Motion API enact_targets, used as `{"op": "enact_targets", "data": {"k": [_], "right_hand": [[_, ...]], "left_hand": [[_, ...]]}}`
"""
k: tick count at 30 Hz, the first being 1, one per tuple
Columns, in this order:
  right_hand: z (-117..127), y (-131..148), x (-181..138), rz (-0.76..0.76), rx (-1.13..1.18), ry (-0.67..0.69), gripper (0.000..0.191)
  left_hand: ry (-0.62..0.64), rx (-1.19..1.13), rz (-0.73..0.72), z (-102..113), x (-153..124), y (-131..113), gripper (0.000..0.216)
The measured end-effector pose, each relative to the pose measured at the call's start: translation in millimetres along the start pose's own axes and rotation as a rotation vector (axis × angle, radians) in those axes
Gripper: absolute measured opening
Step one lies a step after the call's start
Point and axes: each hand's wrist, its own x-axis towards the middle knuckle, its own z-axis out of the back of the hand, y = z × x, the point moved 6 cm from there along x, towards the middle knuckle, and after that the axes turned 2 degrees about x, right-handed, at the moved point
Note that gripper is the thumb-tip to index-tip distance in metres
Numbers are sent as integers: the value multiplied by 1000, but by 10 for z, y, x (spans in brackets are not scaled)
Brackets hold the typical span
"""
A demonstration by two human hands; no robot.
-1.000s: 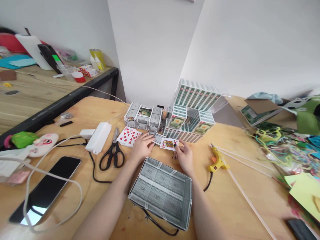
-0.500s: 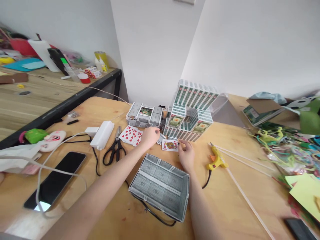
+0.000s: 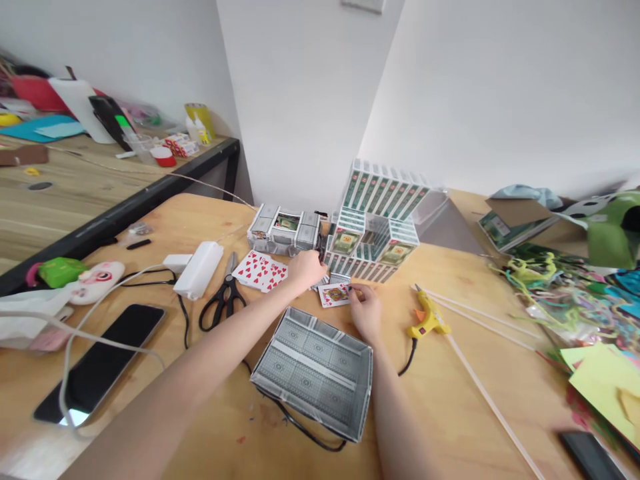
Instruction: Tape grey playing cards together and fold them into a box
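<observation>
My right hand (image 3: 365, 310) pinches the right edge of a face playing card (image 3: 333, 295), which is slightly tilted just above or on the table. My left hand (image 3: 306, 269) is closed beside it, fingertips over some grey card pieces; whatever they grip is hidden. Left of that hand, several heart playing cards (image 3: 260, 270) lie fanned out. Behind it stands a small box structure (image 3: 284, 230) covered in playing cards. Between my forearms sits an open tray (image 3: 313, 370) made of grey-backed cards.
Stacked green-and-white card boxes (image 3: 375, 227) stand at the back. Black scissors (image 3: 223, 297), a white adapter (image 3: 199, 270) and a phone (image 3: 103, 363) lie left. On the right are a yellow glue gun (image 3: 429, 320), glue sticks (image 3: 493, 403) and colourful craft scraps (image 3: 537, 287).
My left hand has shifted slightly right, closer to the grey card pieces. The face card in my right hand has tilted a little. The whole view has moved slightly.
</observation>
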Motion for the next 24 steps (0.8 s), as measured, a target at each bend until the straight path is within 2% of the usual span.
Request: {"op": "enact_targets", "data": {"k": [3,7,12,24], "right_hand": [[-5,5,3,3,3,10,29],[-14,2,-2,-7,10,27,30],[-9,14,-7,-8,-20,33,30],[3,44,-2,15,-28,17,29]], "left_hand": [[-13,8,-12,27,-40,-45,26],[-72,29,-55,57,-76,-71,38],[-52,46,-79,29,-62,-30,26],[-39,61,-107,18,-28,3,29]]}}
